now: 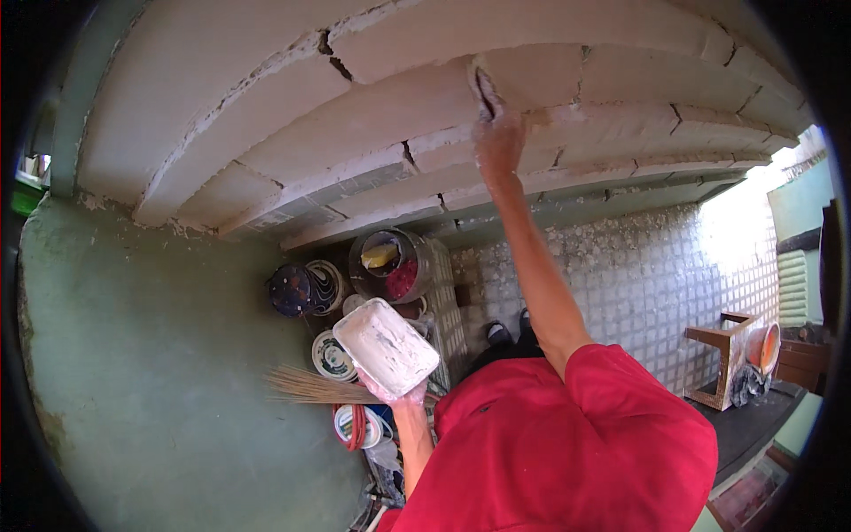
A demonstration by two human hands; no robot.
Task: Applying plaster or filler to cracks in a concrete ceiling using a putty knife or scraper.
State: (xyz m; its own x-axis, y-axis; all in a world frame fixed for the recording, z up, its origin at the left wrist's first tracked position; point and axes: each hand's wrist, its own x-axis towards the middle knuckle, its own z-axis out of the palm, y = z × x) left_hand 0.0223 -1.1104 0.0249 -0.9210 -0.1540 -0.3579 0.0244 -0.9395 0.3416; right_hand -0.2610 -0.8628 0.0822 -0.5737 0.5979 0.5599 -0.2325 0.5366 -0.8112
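Note:
My left hand (390,390) grips a white rectangular tray (409,363) from below and along its near edge. Whitish paste smears the tray's inside. High up, my right arm is stretched out. My right hand (499,142) is closed around a flat, paste-smeared spreader (484,92), whose exact shape is blurred. The spreader is at the pale surface (408,102) between two ridges; whether it touches cannot be told. Dark cracks (339,67) and joints cut across the ridges (532,53).
Below the tray stand a large round tub (417,253) with yellow and red things inside, several buckets (330,356) and a bundle of thin sticks (306,385). A green wall (177,372) rises at left. On the tiled floor (612,257) at right is a wooden stool-like frame (722,350).

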